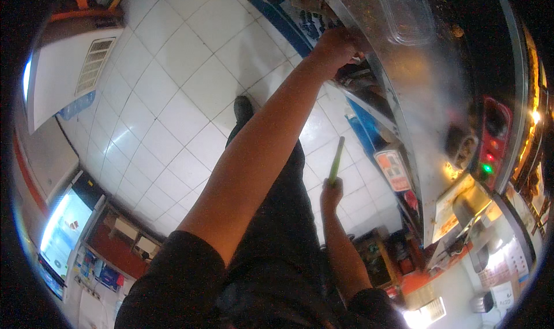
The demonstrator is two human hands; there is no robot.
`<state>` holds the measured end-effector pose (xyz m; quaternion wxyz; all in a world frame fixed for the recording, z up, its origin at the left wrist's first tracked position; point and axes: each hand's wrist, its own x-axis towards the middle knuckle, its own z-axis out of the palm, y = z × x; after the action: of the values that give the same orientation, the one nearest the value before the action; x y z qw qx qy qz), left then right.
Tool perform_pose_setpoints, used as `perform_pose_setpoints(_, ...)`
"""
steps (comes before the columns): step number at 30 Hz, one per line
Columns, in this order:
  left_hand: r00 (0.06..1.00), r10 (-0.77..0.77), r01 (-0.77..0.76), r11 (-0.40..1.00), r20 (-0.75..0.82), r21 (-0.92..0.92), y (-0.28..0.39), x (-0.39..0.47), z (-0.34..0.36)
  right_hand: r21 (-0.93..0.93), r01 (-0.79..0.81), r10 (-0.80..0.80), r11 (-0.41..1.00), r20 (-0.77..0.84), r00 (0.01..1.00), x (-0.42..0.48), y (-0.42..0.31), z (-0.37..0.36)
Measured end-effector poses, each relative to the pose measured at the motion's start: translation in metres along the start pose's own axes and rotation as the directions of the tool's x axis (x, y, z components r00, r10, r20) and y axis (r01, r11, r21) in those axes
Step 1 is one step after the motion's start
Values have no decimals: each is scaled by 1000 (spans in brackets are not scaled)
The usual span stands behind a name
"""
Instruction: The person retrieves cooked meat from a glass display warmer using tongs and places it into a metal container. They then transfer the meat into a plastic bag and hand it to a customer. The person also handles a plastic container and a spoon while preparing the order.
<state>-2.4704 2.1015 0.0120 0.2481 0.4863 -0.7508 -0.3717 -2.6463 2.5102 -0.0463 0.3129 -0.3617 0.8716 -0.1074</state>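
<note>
My left hand (337, 48) reaches across to an open drawer or shelf space (361, 80) below the edge of a metal worktop (402, 99). Its fingers are partly hidden among dark items there, with a small pale bit showing by the fingertips; whether it grips anything is unclear. Lower down, over the tiled floor, my right hand (332, 195) is closed around a slim green object (336, 160) with a greyish end, pointing away from me. Its exact kind cannot be told.
A clear plastic container (407, 13) lies on the worktop. Further along are a red device with lit lights (495, 143) and a metal tray or box (458, 208). Blue panels (363, 125) run below the worktop. A white appliance with a vent (69, 69) stands across the tiled floor (173, 78).
</note>
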Motion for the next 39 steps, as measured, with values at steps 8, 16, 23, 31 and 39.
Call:
perform_pose_setpoints(8,941,85,-56,994,-328,97,-28,25,40,160,10,-10,987,-5,1000,12,-16,-1)
perform_pose_setpoints(16,932,-182,206,977,-312,46,-12,12,42,464,-202,127,862,188,974,-4,-87,-20)
perform_pose_setpoints(23,905,-208,248,967,-371,62,32,-65,-29,394,56,-107,918,108,988,-6,-156,-43)
perform_pose_setpoints(31,856,-350,388,921,-380,25,70,-153,-103,525,84,-310,847,359,881,-40,-251,-130)
perform_pose_setpoints(39,905,-202,242,968,-373,61,137,-196,-193,212,643,-672,736,116,731,-75,-355,-236)
